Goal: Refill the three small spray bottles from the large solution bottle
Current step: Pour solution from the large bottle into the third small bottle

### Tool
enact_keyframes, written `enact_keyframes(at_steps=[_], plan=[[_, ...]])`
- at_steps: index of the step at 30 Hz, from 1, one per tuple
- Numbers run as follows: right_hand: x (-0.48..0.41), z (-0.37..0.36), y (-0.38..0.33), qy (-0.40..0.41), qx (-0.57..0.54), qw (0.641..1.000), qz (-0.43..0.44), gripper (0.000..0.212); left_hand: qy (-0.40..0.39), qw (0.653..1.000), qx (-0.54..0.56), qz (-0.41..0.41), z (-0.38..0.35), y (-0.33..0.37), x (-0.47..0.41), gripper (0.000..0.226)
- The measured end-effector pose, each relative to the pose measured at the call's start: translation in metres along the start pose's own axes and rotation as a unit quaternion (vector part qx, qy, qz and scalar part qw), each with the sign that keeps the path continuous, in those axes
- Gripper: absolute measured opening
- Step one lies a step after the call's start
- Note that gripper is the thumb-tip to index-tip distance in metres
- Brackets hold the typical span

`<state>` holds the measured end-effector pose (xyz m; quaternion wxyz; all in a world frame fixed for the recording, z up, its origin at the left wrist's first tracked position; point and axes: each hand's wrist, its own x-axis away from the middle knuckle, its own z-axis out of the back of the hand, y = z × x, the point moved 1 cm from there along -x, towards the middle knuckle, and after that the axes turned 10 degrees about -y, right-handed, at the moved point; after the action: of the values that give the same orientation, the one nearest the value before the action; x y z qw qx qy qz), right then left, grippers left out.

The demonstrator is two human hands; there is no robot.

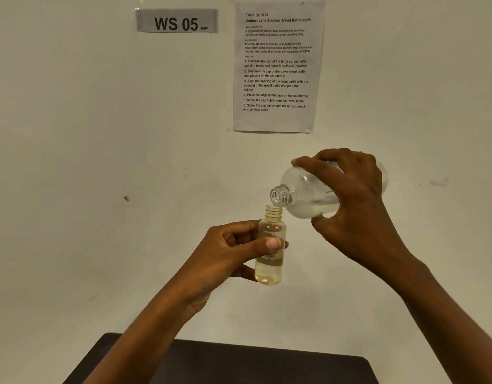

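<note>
Counter (239,364): dark, rear edge low in view, open room above.
Small bottle (269,273): uncapped, upright in mid-air, yellowish liquid in its lower part, clasped by left grip (228,253).
Large bottle (303,195): uncapped, tipped, mouth at small bottle's rim, clear liquid inside, clasped by right grip (355,200).

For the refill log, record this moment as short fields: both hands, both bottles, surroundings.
left hand: grips small bottle, upright, in the air
small bottle: uncapped, yellowish liquid in its lower part
right hand: grips large bottle, tilted neck-down
large bottle: clear, uncapped, some liquid inside, mouth just above the small bottle's mouth
stage: pouring position; stream too thin to confirm
wall: WS 05 label, instruction sheet
below: dark table
other small bottles: not in view
</note>
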<state>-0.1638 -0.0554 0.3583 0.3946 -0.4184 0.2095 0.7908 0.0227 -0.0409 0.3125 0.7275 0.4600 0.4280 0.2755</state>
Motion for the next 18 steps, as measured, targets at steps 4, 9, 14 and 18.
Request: enact_keyframes(at_steps=[4,9,14,18], plan=[[0.0003,0.0006,-0.0007,0.001,-0.001,1.0,-0.001,0.065,0.0,1.0,-0.002,-0.001,0.0003,-0.0005,-0.0002,0.034],[0.0002,-0.0001,0.0004,0.001,0.003,1.0,0.0,0.066,-0.002,1.0,-0.001,-0.002,0.0002,0.0002,-0.0008,0.034],[0.0004,0.0008,0.0,0.002,0.002,1.0,0.001,0.066,-0.001,1.0,0.001,-0.002,0.0,0.0004,-0.0002,0.034],[0.0005,0.0012,-0.0004,0.002,0.001,1.0,0.002,0.066,0.0,1.0,0.001,-0.002,-0.0002,0.0007,0.0001,0.034]])
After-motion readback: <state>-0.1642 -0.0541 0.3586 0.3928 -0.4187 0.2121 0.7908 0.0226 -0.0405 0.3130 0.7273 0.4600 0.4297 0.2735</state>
